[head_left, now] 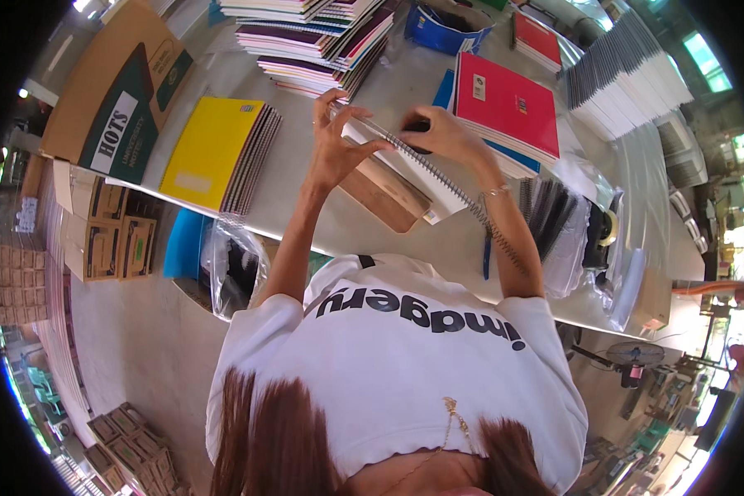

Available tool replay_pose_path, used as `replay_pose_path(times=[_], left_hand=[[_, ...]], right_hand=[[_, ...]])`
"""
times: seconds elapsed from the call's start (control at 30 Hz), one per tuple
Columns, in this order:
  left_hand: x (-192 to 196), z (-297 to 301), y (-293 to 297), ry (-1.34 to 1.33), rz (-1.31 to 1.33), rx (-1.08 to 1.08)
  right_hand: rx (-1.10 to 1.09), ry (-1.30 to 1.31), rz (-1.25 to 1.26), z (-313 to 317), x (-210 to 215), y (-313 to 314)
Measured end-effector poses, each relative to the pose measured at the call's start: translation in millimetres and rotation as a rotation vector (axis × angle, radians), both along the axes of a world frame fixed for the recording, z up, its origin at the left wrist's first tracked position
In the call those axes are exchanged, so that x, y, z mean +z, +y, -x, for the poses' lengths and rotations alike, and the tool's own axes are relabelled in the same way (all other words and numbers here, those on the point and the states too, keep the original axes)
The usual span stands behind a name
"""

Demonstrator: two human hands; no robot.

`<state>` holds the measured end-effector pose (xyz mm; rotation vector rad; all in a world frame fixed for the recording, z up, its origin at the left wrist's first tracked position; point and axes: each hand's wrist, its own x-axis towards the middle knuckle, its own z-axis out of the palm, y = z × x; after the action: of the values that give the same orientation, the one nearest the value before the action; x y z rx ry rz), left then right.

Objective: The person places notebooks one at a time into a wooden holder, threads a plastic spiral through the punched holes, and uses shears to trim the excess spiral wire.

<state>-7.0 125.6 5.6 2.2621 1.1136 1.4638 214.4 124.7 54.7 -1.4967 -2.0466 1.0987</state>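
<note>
A white-paged notebook (438, 183) with a wire coil along its edge lies across a brown wooden block (382, 197). The loose coil (504, 240) runs on past the notebook's near end, alongside my right forearm. My left hand (339, 149) grips the far end of the notebook, thumb at the coil and fingers curled over the edge. Above the coiled edge, my right hand (453, 136) is closed around a small black object (417, 139), mostly hidden by the fingers. A thin blue pen-like stick (486, 255) lies near the table's front edge.
Yellow notebooks (211, 153) are stacked left, beside a cardboard box (112, 91). A tall notebook pile (318, 41) and blue container (448, 29) stand at the back. Right are red notebooks (508, 107), grey-white stacks (624, 78), black coils (546, 211) and a tape dispenser (605, 231).
</note>
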Motion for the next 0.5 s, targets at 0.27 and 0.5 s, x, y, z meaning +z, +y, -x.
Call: replay_pose_path(times=[0.27, 0.5], left_hand=[[-4, -1, 16, -0.025, 0.14, -0.094], [-7, -2, 20, -0.079, 0.143, -0.117]], right_hand=[[0.081, 0.122, -0.046, 3, 4, 6], [0.0, 0.625, 0.293, -6, 28, 2]])
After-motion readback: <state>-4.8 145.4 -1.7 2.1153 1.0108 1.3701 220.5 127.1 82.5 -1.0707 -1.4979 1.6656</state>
